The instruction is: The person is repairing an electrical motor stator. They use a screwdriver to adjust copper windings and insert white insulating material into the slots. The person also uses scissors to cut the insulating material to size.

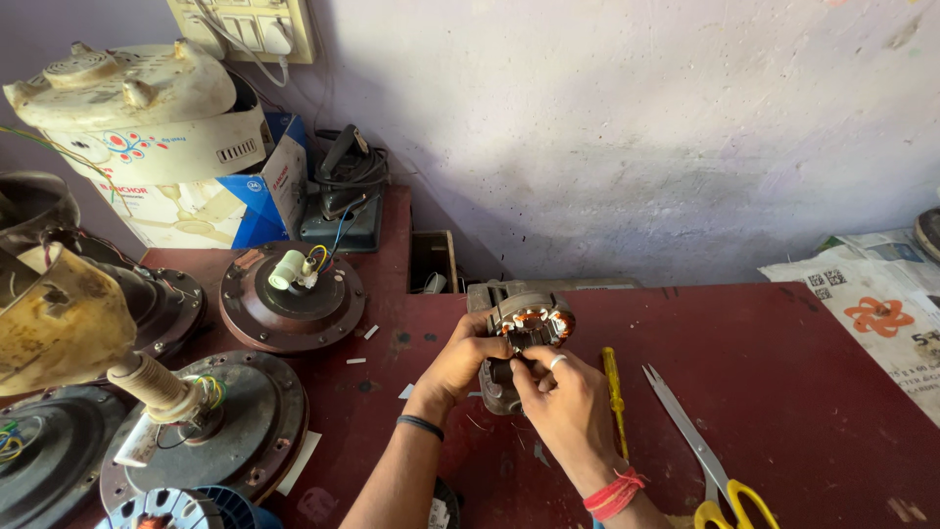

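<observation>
**Both hands on small motor, mid-tabletop**

Motor (519,328) with exposed copper windings sits on the red tabletop (783,392), near centre. Left hand (460,362) curled around its left side, fingers closed on the housing. Right hand (558,397) pinching a part at the motor's front. Yellow screwdriver (615,397) and scissors (700,451) lie just right.

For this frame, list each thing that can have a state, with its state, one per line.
Left hand: gripping the small motor's side.
Right hand: fingertips on the motor's front.
Small motor: uncovered, copper windings showing, held on the table.
Scissors: lying slightly open, untouched.
Yellow-handled screwdriver: lying flat beside the right hand.
Ceiling fan motor: flat on the table, wires exposed.
Wall switchboard: cable plugged in.
</observation>
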